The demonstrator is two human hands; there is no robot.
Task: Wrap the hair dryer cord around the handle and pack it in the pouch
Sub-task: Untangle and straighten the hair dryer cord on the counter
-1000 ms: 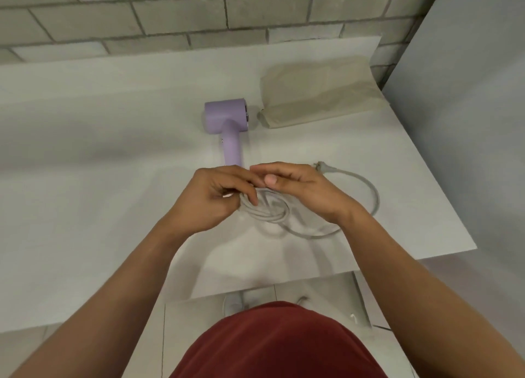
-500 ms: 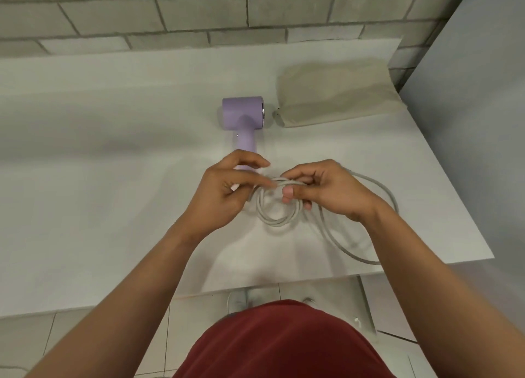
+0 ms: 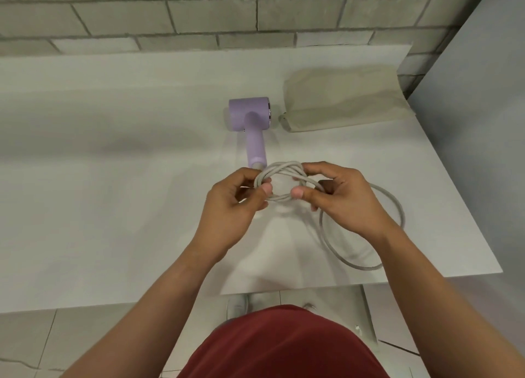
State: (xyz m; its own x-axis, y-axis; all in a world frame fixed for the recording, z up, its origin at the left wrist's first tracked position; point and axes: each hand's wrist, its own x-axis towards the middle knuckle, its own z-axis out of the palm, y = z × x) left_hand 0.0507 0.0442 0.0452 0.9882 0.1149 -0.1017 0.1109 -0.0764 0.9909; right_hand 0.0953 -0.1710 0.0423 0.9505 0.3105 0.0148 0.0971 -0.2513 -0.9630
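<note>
A lilac hair dryer [image 3: 251, 119] lies on the white table [image 3: 113, 179], its handle pointing toward me. Its grey cord [image 3: 284, 171] is gathered into a small coil of several loops just below the handle's end. My left hand [image 3: 235, 204] pinches the coil's left side between thumb and fingers. My right hand [image 3: 335, 196] pinches its right side. The rest of the cord [image 3: 355, 261] trails in one big loop on the table to the right, partly hidden by my right forearm. A beige fabric pouch [image 3: 341, 102] lies flat right of the dryer's head.
A grey brick wall [image 3: 227, 8] runs behind the table. A grey panel [image 3: 483, 93] stands close to the table's right edge. The table's front edge is near my body, with tiled floor below.
The coil has been opened wider and held flatter between both hands, which have moved slightly apart. The loose loop on the right now lies lower toward the table's front edge.
</note>
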